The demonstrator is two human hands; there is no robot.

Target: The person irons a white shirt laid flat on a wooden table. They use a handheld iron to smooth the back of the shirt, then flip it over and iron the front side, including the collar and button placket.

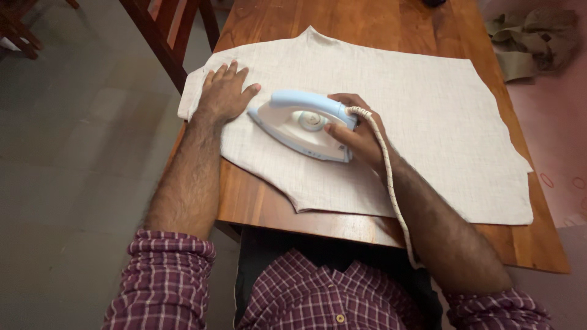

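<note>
A wooden table [367, 18] carries a pale cloth [428, 110] spread flat (one corner hangs over the table's left edge). The left hand [223, 95] lies wide open, palm down, on the cloth's left end. Just beside it, the right hand [361, 134] grips the handle of a light-blue iron [302, 122] resting on the cloth.

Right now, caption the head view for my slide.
Right hand grips a blue iron on pale cloth; left hand presses the cloth flat.
</note>
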